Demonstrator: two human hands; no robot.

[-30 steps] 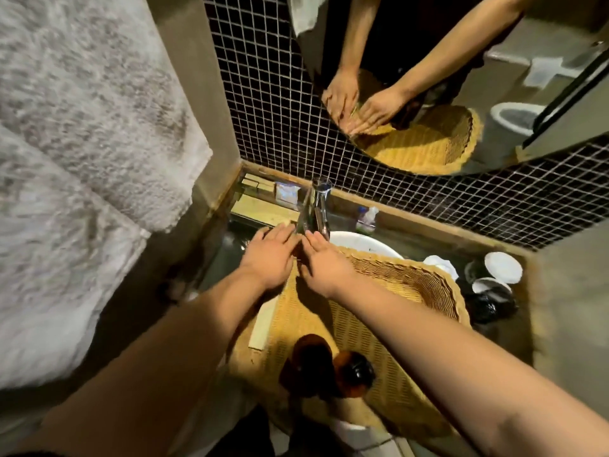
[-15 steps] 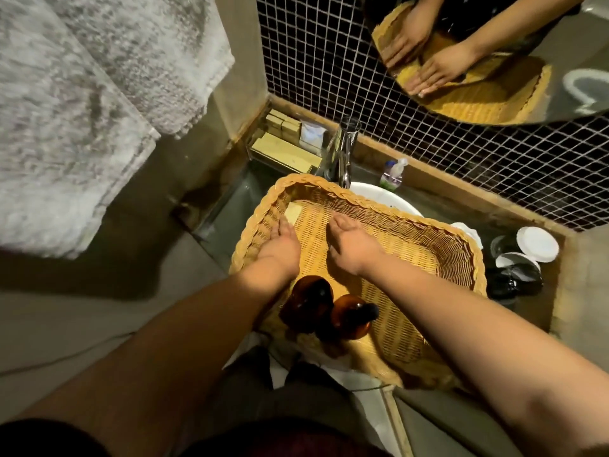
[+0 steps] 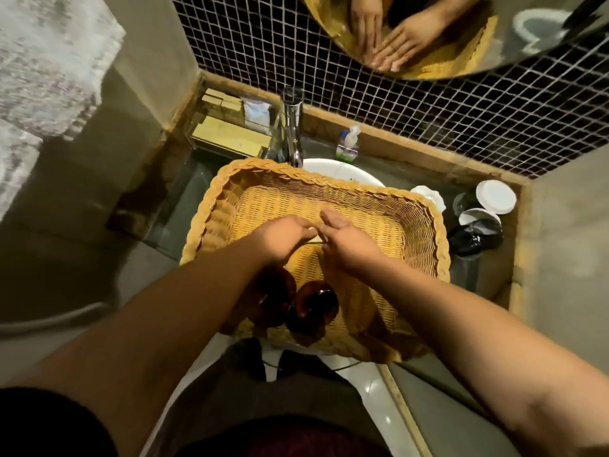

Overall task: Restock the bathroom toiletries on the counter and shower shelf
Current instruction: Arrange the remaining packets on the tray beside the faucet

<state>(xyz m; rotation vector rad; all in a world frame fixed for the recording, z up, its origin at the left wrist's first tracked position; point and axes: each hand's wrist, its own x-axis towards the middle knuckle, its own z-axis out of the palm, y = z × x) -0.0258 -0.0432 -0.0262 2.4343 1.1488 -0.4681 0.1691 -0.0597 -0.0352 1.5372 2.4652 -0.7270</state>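
- Amber bottles (image 3: 313,311), two of them, stand touching side by side at the near end of the wicker basket (image 3: 425,245), lower centre of the frame. They are upright, long axis vertical, dark caps pointing at the camera.
- White towel (image 3: 49,61) hangs at upper left.
- Clear tray (image 3: 230,136) of pale boxes sits just left of the chrome tap (image 3: 293,127), upper centre.
- The basket lies across the white basin (image 3: 333,168) at centre frame, its far rim slanting from upper left down to the right.
- Left hand (image 3: 283,237) reaches in palm down, fingers stretched toward the middle of the basket floor.
- Right hand (image 3: 351,245) meets it fingertip to fingertip, and the mirror (image 3: 543,31) at the top right shows both sets of fingers straight. A pale sliver (image 3: 313,240) shows beneath the tips; what it is cannot be told.
- Half a second earlier the hands were apart, the left one by the basket's left wall; now they join at its centre.
- Small spray bottle (image 3: 347,145) stands right of the tap, and white lidded cups (image 3: 496,196) stand at far right.
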